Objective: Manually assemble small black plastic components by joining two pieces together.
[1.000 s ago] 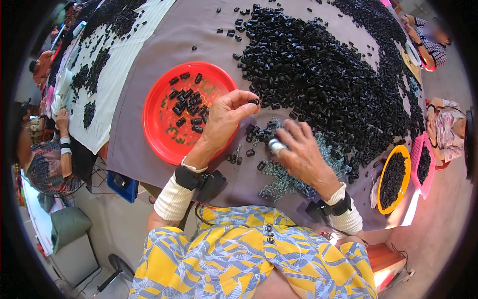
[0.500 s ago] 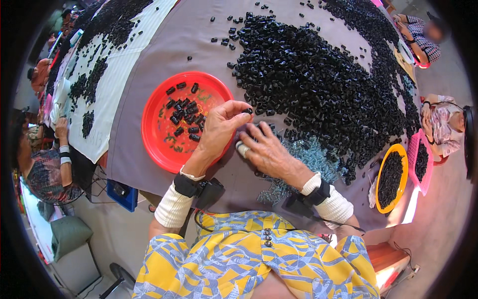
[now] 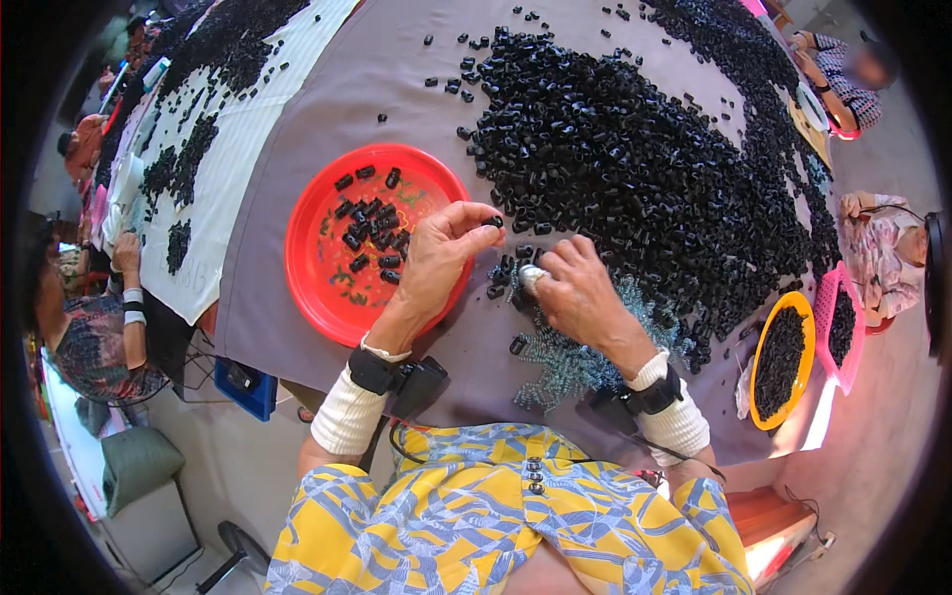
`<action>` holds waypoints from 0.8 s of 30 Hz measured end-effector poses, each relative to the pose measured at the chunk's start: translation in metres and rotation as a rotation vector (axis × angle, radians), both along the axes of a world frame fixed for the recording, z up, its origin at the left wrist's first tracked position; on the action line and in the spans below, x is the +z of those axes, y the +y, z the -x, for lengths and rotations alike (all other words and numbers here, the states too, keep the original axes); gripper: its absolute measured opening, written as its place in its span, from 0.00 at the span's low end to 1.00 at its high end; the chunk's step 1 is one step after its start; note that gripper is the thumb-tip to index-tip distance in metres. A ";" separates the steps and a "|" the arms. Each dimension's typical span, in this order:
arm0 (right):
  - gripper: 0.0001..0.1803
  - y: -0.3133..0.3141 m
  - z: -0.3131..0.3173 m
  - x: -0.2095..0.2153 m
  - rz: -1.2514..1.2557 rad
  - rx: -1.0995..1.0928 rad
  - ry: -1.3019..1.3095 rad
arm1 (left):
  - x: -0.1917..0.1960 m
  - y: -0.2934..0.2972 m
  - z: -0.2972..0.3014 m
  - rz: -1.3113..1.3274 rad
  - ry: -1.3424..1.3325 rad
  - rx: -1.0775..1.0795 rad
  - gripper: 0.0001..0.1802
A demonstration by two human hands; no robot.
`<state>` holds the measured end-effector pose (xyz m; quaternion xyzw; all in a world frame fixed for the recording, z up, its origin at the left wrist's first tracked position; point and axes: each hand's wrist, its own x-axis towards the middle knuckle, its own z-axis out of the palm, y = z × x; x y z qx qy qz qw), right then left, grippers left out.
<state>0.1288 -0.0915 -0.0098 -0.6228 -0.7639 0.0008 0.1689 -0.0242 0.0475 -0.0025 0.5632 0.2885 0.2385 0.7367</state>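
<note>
My left hand pinches a small black plastic cap between thumb and fingertips, above the right rim of a red plate. On the plate lie several loose black caps. My right hand is over a pile of small pale blue-grey springs, its fingers bent and drawn together. Whatever its fingertips hold, if anything, is hidden. White tape wraps one of its fingers. Behind both hands spreads a large heap of black caps.
A grey cloth covers the table. At the right edge stand a yellow tray and a pink basket, both holding black pieces. A blue bin sits below the left edge. Other people work around the tables.
My right hand has moved right, away from the left hand, onto the springs, and its fingers have drawn together. The left hand keeps its pinch on the black cap, almost in place.
</note>
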 end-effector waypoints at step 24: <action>0.08 -0.010 0.027 -0.006 -0.030 0.129 0.096 | 0.000 -0.002 -0.002 0.005 0.014 0.031 0.10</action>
